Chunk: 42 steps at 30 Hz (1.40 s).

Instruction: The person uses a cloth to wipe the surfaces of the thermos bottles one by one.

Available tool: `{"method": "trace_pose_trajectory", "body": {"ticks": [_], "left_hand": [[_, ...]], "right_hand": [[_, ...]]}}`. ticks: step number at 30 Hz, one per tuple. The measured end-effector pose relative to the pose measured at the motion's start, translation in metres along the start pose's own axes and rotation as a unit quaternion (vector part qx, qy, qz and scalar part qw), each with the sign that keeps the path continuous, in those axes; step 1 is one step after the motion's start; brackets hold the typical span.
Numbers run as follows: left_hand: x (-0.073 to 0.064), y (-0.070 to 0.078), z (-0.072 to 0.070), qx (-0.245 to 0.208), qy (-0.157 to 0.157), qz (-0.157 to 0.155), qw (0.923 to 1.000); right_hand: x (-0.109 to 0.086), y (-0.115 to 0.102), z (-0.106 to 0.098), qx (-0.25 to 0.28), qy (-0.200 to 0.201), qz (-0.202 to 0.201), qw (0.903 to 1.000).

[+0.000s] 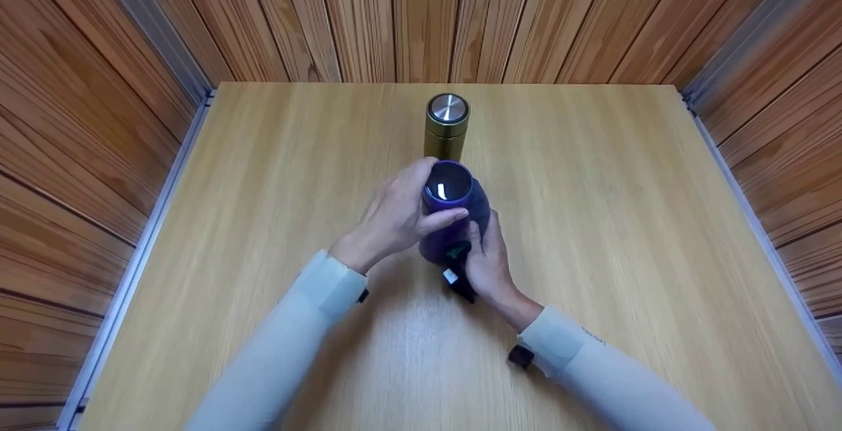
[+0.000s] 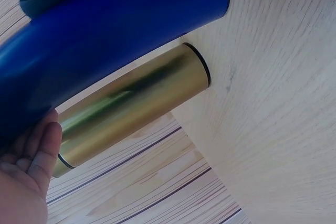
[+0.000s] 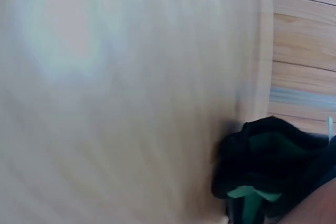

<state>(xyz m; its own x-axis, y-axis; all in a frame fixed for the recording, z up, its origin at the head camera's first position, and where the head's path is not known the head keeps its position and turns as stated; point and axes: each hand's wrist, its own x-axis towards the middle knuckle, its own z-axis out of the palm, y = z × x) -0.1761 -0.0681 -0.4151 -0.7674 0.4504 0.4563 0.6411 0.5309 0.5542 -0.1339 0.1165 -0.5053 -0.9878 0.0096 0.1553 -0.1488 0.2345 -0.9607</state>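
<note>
In the head view a glossy blue-purple flask (image 1: 449,182) with a dark round top is near the table's middle. My left hand (image 1: 395,214) grips it near the top, its thumb across the near side. My right hand (image 1: 488,265) holds a dark cloth (image 1: 481,206) against the flask's right side; a white tag and a green patch show on it. The right wrist view shows the cloth's (image 3: 257,156) folds, black and green. Just beyond the flask stands a gold thermos (image 1: 445,138) with a silver-topped lid, full length in the left wrist view.
A light wooden table (image 1: 296,154) lies under both hands. Wood-plank walls (image 1: 421,16) rise behind it and at both sides, with grey metal rails (image 1: 138,240) along its side edges.
</note>
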Motion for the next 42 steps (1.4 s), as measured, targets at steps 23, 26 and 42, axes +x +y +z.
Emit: {"method": "trace_pose_trajectory", "body": {"ticks": [23, 26, 42], "left_hand": [[0.0, 0.002, -0.001, -0.012, -0.007, -0.019, 0.9997], [0.0, 0.001, 0.0, -0.014, -0.004, -0.015, 0.9998], [0.0, 0.0, -0.001, -0.002, 0.004, 0.001, 1.0]], "right_hand": [[-0.014, -0.004, 0.0, -0.174, -0.016, -0.012, 0.9845], [-0.008, -0.003, -0.005, -0.187, -0.023, 0.013, 0.9821], [0.0, -0.004, -0.022, -0.099, -0.082, -0.078, 0.9886]]}}
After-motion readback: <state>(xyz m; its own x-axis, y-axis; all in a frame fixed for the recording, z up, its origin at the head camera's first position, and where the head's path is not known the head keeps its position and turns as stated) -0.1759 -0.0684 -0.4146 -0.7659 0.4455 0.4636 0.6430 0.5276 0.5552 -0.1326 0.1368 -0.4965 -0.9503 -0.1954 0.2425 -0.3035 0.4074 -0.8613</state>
